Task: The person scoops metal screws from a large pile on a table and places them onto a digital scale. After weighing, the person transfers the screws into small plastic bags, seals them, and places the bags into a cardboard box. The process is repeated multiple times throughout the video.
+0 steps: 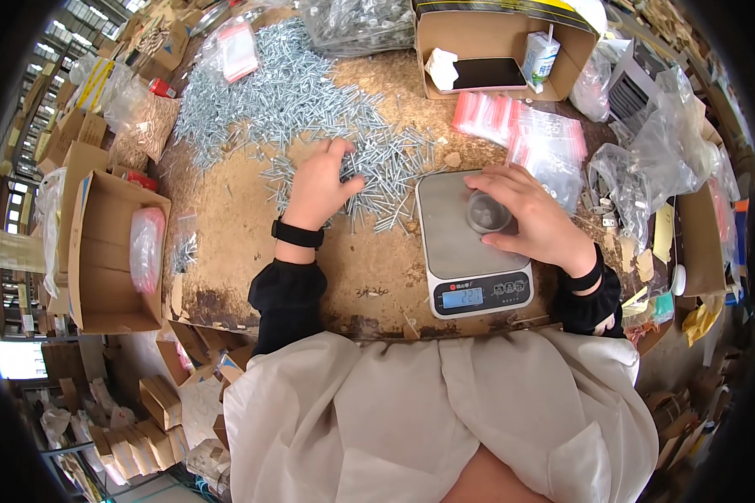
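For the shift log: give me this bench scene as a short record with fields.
left hand: palm down on the pile of silver screws, fingers bent into them
right hand: cupped around a small clear cup
cup: standing on the digital scale, display lit
behind scale: red-topped zip bags, open cardboard box
surface: worn brown table

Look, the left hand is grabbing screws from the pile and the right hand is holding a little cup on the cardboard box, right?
Not quite. The right hand holds the little cup on the scale, not on the cardboard box, which sits farther back on the table. The left hand is indeed in the screws. The head view shows this.
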The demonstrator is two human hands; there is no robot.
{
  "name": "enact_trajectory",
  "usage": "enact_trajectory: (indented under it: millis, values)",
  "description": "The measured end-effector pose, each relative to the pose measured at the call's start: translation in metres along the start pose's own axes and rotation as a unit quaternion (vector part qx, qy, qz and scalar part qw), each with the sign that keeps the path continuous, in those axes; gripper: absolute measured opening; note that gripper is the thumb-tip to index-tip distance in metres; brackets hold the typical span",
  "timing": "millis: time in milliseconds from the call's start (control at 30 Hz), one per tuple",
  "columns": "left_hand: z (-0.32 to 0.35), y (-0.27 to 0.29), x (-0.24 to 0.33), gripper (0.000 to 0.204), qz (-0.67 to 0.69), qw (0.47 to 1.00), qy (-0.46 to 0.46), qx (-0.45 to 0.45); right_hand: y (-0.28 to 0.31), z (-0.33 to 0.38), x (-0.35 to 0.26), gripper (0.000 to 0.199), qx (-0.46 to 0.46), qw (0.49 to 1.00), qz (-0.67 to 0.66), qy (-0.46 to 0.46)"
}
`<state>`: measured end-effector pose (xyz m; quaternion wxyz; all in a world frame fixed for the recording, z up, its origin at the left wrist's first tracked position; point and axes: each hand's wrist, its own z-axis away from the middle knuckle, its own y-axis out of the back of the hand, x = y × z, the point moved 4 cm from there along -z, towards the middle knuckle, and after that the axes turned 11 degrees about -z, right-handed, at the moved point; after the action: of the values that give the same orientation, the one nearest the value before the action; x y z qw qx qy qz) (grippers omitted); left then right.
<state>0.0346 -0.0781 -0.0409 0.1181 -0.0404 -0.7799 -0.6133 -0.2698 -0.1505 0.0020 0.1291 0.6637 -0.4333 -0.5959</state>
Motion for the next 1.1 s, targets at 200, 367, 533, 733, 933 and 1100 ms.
enact_trajectory:
  millis: [200,367,533,733,933,1100]
  values:
    - [0.001,0.0,0.008,0.033,-0.064,0.998,-0.004,0.021,-0.001,-0.001,-0.004,0.076,0.011,1.0,0.014,0.016]
    - [-0.003,-0.01,0.007,0.032,-0.124,0.992,-0.015,0.027,-0.001,-0.001,-0.004,0.076,0.015,1.0,0.011,0.02]
    - [0.0,-0.003,-0.004,0.03,0.005,0.999,0.008,0.053,0.0,0.001,-0.003,0.077,0.022,0.999,0.014,0.025]
    - [0.002,0.012,-0.018,0.03,0.148,0.978,0.051,0.138,0.001,0.001,-0.006,0.076,0.045,0.999,0.013,0.019]
    - [0.008,0.018,-0.025,0.029,0.25,0.949,0.111,0.154,0.001,0.0,-0.01,0.077,0.073,0.997,0.0,0.018]
    - [0.008,0.017,-0.023,0.023,0.351,0.915,0.118,0.161,0.0,0.0,-0.009,0.077,0.081,0.996,-0.021,0.021]
